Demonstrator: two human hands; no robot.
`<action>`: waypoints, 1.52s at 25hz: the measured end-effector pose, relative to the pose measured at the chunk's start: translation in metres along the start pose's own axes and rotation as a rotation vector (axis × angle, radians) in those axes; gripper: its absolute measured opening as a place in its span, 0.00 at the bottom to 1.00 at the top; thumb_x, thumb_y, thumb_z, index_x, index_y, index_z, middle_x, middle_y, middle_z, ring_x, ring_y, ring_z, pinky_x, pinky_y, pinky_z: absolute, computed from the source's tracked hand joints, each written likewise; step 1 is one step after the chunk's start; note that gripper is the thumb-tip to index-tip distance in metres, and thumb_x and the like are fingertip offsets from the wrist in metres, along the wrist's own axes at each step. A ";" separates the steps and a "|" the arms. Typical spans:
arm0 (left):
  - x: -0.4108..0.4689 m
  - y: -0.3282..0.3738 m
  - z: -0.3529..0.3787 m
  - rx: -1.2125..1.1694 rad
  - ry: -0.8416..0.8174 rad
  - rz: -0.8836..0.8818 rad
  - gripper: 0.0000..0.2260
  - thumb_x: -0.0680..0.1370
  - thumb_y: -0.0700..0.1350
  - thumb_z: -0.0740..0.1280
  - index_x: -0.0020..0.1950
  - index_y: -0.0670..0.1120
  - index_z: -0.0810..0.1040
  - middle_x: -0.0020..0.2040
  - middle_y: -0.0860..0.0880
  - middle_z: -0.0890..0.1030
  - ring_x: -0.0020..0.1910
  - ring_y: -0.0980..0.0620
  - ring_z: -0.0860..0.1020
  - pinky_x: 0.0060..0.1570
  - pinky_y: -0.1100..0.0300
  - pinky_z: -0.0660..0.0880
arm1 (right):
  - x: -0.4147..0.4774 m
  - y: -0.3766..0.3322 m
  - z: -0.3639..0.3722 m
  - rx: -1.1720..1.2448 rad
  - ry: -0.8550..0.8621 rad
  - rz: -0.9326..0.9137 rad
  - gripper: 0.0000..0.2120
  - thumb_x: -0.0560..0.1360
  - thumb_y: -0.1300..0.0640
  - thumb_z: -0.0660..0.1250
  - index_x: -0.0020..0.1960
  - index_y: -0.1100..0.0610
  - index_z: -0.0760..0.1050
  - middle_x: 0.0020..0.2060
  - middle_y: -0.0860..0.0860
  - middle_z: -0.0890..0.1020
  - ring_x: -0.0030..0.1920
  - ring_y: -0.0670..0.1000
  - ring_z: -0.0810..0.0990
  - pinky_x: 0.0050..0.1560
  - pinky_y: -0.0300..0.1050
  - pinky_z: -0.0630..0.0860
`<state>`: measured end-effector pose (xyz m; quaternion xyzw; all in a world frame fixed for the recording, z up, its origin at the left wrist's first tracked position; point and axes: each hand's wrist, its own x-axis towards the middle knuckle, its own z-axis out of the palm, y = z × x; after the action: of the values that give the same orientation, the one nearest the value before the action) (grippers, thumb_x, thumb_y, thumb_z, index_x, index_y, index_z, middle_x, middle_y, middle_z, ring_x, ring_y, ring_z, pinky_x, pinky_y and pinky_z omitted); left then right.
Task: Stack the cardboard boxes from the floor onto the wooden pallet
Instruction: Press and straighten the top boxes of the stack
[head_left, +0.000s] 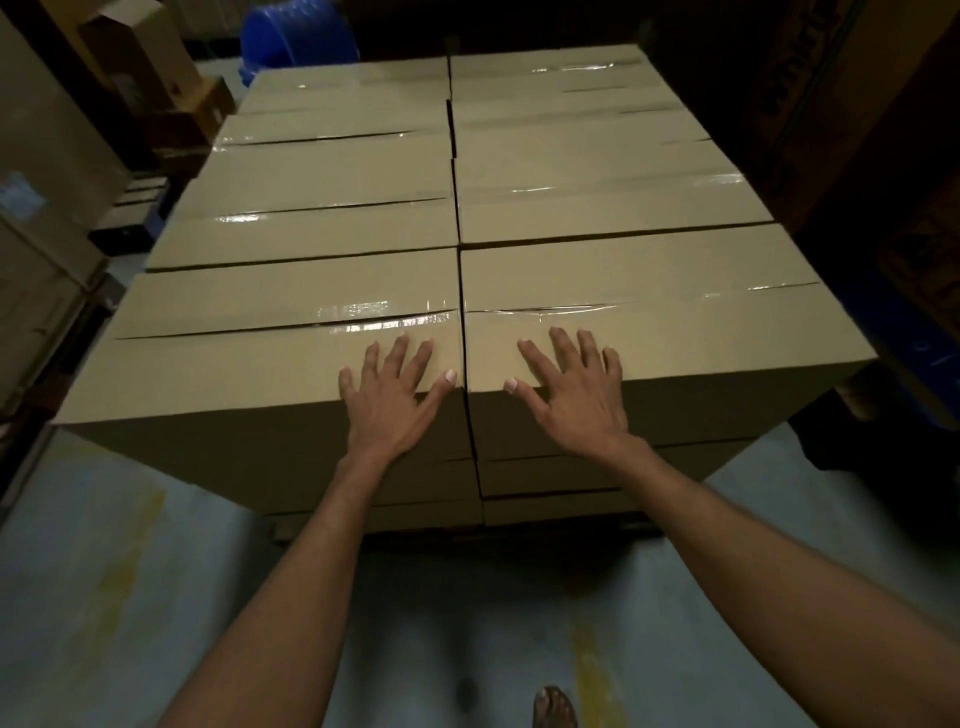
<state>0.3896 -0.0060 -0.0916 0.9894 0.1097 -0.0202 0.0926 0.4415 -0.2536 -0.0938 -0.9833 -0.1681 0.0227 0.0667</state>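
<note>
Brown cardboard boxes (332, 228), rectangular and closed with glossy clear tape (374, 312), stand stacked in two rows. The left hand (395, 389) and right hand (571, 384) lie flat, fingers spread, on the two nearest box tops.

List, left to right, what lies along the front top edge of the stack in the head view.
front-left cardboard box → left hand, flat on it → seam between the two boxes → right hand, flat on the next box → front-right cardboard box
</note>
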 end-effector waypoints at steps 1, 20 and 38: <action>0.000 0.000 0.002 0.001 -0.016 -0.004 0.33 0.79 0.73 0.43 0.83 0.63 0.50 0.85 0.53 0.48 0.83 0.43 0.46 0.77 0.31 0.45 | 0.001 0.000 0.004 0.004 -0.002 0.008 0.36 0.78 0.24 0.37 0.82 0.36 0.46 0.84 0.51 0.48 0.83 0.60 0.43 0.79 0.67 0.41; 0.003 -0.001 0.001 -0.032 -0.027 0.015 0.33 0.80 0.73 0.43 0.83 0.63 0.49 0.85 0.53 0.48 0.83 0.41 0.44 0.76 0.33 0.44 | 0.007 -0.004 0.006 0.070 -0.017 0.039 0.34 0.78 0.25 0.43 0.82 0.35 0.50 0.84 0.50 0.49 0.83 0.60 0.43 0.78 0.65 0.41; -0.099 0.029 0.191 -0.576 0.269 0.048 0.12 0.83 0.45 0.65 0.66 0.48 0.79 0.63 0.50 0.80 0.61 0.50 0.78 0.56 0.53 0.75 | -0.105 0.013 0.179 0.061 0.206 -0.127 0.35 0.73 0.58 0.71 0.78 0.53 0.63 0.76 0.54 0.65 0.76 0.56 0.63 0.70 0.58 0.66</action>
<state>0.2959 -0.0906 -0.2682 0.9186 0.0986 0.1451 0.3542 0.3345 -0.2790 -0.2708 -0.9653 -0.2213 -0.0774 0.1147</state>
